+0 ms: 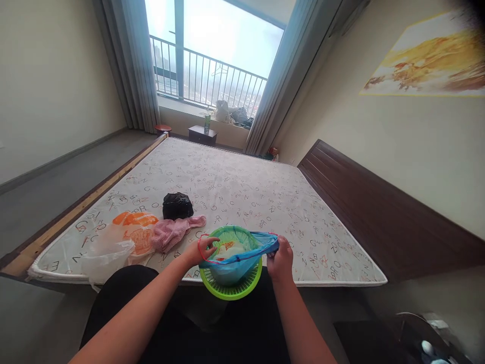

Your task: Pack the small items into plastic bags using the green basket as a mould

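A green slotted plastic basket (231,293) sits at the mattress's near edge, by my lap. Inside it is a blue drawstring plastic bag (233,270), its mouth spread, with something whitish and orange inside that I cannot make out. My right hand (281,258) is closed on the bag's gathered rim, pulling it out to the right past the basket. My left hand (204,250) is at the bag's left rim, fingers apart over the opening, a red drawstring looped around it.
On the mattress (242,192) to the left lie a pink towel (172,233), a black plastic bag (178,206), an orange printed bag (138,232) and a clear plastic bag (108,258). A dark headboard (352,207) rises at right. A nightstand (202,135) stands by the window.
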A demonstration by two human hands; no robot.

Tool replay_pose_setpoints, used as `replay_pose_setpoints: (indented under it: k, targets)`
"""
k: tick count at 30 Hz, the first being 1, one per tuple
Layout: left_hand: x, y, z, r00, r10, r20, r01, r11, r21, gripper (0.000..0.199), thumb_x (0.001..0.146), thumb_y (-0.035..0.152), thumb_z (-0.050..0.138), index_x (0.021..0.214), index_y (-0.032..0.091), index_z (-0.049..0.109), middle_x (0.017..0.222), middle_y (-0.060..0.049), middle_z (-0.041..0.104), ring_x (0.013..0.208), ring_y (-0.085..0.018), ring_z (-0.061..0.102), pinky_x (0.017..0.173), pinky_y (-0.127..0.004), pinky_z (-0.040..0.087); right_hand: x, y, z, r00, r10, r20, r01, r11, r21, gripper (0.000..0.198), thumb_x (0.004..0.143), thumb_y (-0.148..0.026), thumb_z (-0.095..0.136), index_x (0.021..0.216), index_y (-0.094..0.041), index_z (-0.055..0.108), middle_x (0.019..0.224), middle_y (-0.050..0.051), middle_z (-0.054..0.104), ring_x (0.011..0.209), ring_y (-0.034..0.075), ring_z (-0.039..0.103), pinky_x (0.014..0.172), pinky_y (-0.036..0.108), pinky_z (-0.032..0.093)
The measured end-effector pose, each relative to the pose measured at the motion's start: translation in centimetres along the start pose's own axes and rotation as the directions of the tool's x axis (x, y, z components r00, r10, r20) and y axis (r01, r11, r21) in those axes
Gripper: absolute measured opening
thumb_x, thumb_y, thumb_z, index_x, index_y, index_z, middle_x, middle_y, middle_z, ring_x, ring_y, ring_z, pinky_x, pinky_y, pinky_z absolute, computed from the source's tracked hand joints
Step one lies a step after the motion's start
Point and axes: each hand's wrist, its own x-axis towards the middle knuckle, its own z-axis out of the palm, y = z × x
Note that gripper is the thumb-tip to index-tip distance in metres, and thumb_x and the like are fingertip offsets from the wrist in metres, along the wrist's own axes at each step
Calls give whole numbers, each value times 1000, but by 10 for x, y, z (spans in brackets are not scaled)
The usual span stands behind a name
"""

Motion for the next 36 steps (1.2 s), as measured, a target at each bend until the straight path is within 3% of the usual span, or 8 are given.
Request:
replay_pose_setpoints:
  k: [2,7,11,20,25,28,32,36]
  targets:
    - [0,0,2,1000,9,-9,-9,1000,-16,44,90,38,56,129,21,69,113,-10,75,96,-24,69,90,-36,51,7,-6,-3,998,-14,-61,20,995,97,23,82,-44,66,80,-22,59,65,-3,49,54,11,35,49,25,29]
    - [-1,3,6,998,-42,-42,42,999,0,41,88,36,59,125,24,73,101,-9,77,90,-24,70,87,-35,52,17,-17,-10,989,-19,-145,41,988,146,20,78,-40,68,82,-21,64,83,3,66,76,17,59,64,28,47]
    - [-1,2,-2,988,-67,-139,85,988,131,38,91,35,54,122,24,74,98,-9,77,88,-25,71,85,-35,52,12,-17,-8,998,-50,-34,53,992,114,22,79,-43,70,81,-22,64,83,3,67,76,17,59,65,28,49]
    - [2,-6,-16,958,-50,-281,117,966,229,33,91,34,58,116,23,75,112,-12,74,117,-31,63,108,-44,45,7,2,-10,969,244,37,-243,970,-27,38,68,-49,82,91,-22,68,92,2,70,73,14,56,56,23,46]
    - [7,-7,-20,892,-43,-450,37,999,-23,58,103,51,34,147,19,52,144,-14,60,139,-29,49,118,-49,34,5,1,-10,978,185,93,-176,979,-101,38,70,-51,81,75,-22,59,93,1,67,76,14,54,60,23,48]
    - [12,-9,-21,894,-107,-435,6,974,-227,70,103,61,24,156,17,39,150,-16,55,141,-27,48,119,-48,33,4,-1,-7,979,141,149,-117,980,-160,42,73,-53,80,68,-21,52,80,0,59,72,14,51,63,25,48]
    - [18,-10,-18,945,-67,-321,-32,955,-294,76,97,70,31,143,15,57,146,-16,59,140,-30,49,120,-48,32,1,-1,-5,956,150,253,-94,971,-218,46,76,-54,76,65,-22,46,70,-3,49,67,13,45,65,27,46]
    - [25,-15,-15,906,-168,-390,1,919,-394,66,98,66,36,131,17,65,140,-15,63,132,-30,57,117,-48,37,0,0,-9,903,163,398,-52,960,-275,45,79,-54,71,64,-21,45,64,-5,41,63,12,37,62,25,38]
